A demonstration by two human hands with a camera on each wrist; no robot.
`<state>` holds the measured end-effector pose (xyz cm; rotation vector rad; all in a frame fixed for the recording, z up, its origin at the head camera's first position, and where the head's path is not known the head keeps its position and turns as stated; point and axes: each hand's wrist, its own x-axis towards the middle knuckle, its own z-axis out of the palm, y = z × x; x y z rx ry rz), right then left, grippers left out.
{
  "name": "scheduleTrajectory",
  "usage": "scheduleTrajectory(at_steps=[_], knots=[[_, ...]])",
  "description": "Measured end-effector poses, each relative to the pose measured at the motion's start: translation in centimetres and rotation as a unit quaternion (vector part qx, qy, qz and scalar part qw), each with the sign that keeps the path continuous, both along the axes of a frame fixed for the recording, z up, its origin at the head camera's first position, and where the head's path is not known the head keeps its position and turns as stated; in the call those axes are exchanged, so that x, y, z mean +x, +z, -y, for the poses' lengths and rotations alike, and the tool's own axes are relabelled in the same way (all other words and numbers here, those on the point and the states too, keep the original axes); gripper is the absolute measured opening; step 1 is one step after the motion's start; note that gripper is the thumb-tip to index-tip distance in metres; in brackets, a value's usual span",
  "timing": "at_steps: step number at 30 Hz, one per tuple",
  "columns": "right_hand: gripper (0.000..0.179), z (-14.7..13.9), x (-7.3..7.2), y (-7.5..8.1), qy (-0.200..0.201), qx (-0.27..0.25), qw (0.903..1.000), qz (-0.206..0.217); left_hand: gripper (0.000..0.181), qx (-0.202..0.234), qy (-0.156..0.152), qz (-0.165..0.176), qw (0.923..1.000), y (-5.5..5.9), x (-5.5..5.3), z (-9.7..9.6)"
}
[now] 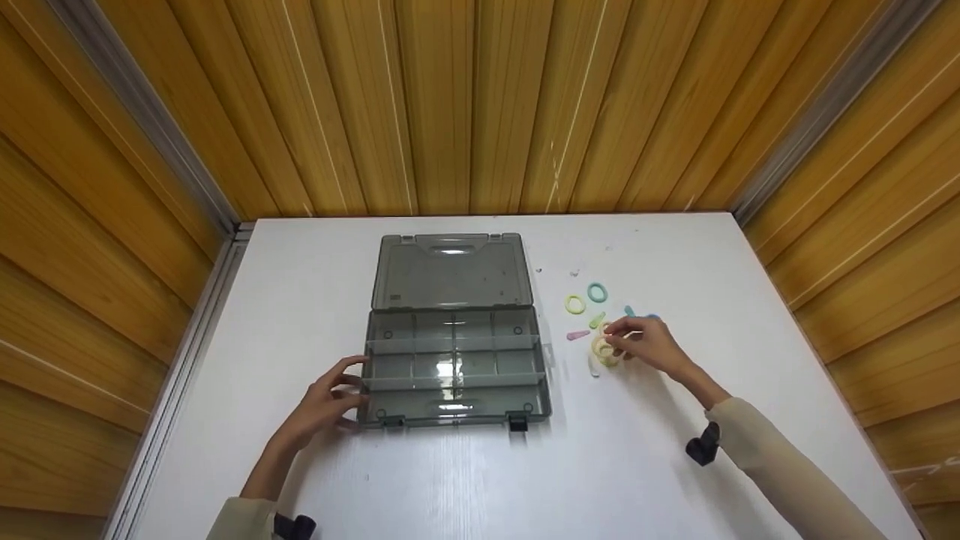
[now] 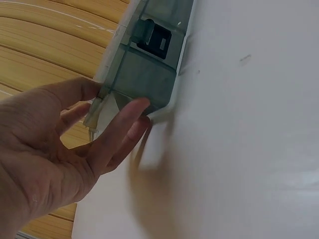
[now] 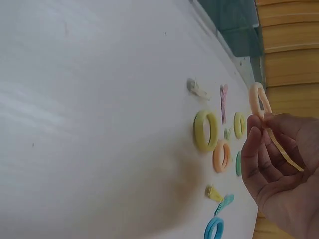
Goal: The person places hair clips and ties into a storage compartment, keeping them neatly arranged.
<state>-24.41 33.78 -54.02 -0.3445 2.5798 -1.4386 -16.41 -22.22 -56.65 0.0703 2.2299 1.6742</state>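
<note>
My right hand (image 1: 646,343) pinches a pale peach hair tie (image 3: 254,98) between thumb and forefinger, above the loose hair accessories. A thin yellow strip (image 3: 283,152) runs below the pinch; I cannot tell what it belongs to. Under that hand lie a yellow hair tie (image 3: 199,132), a peach hair tie (image 3: 216,160) and a white hair clip (image 1: 594,367). On the box's left side, my left hand (image 1: 321,409) touches the wall near the front corner with spread fingers (image 2: 127,114). The grey see-through divided box (image 1: 456,361) lies with its lid (image 1: 452,274) folded back.
Right of the box are a pink clip (image 1: 577,335), a green clip (image 1: 597,320), another yellow tie (image 1: 568,307), a teal tie (image 1: 590,293) and a blue clip (image 1: 628,310). Tiny bits (image 1: 574,273) lie farther back. Wood-look walls (image 1: 472,112) surround the white table (image 1: 300,270).
</note>
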Motion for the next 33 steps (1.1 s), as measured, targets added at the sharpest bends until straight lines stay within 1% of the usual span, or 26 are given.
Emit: scheduleTrajectory(at_steps=[4, 7, 10, 14, 18, 23, 26, 30, 33], knots=[[0.026, 1.8, 0.1, 0.4, 0.019, -0.026, 0.9991, 0.027, 0.067, -0.001, 0.012, 0.004, 0.9999, 0.0, -0.1, -0.3], [0.026, 3.3, 0.4, 0.5, 0.022, -0.037, 0.9982, 0.042, 0.066, -0.002, 0.016, 0.004, 0.9999, 0.0, -0.1, -0.6], [0.027, 4.8, 0.7, 0.4, 0.028, -0.055, 0.9970, 0.048, 0.066, -0.008, 0.018, 0.004, 0.9998, -0.1, -0.2, -0.9], [0.028, 6.7, 1.1, 0.2, 0.032, -0.093, 0.9940, 0.048, 0.067, -0.017, 0.020, 0.001, 0.9996, -0.1, -0.1, -1.1], [0.028, 8.7, 1.2, 0.5, 0.029, -0.118, 0.9913, 0.050, 0.068, -0.016, 0.010, 0.006, 0.9998, -0.1, 0.0, -1.0], [0.026, 11.1, 1.0, 0.8, 0.047, -0.120, 0.9905, 0.047, 0.073, -0.004, -0.018, 0.011, 0.9998, 0.0, 0.1, -0.4], [0.025, 12.4, 0.9, 1.0, 0.059, -0.105, 0.9919, 0.040, 0.076, 0.001, -0.023, 0.010, 0.9997, 0.2, 0.1, -0.3], [0.025, 14.0, 0.7, 1.2, 0.064, -0.079, 0.9945, 0.025, 0.075, -0.009, -0.001, 0.003, 1.0000, 0.0, 0.0, -0.5], [0.026, 15.1, 0.3, 1.3, 0.065, -0.073, 0.9950, 0.020, 0.074, -0.020, 0.018, -0.005, 0.9996, -0.1, -0.2, -0.6]])
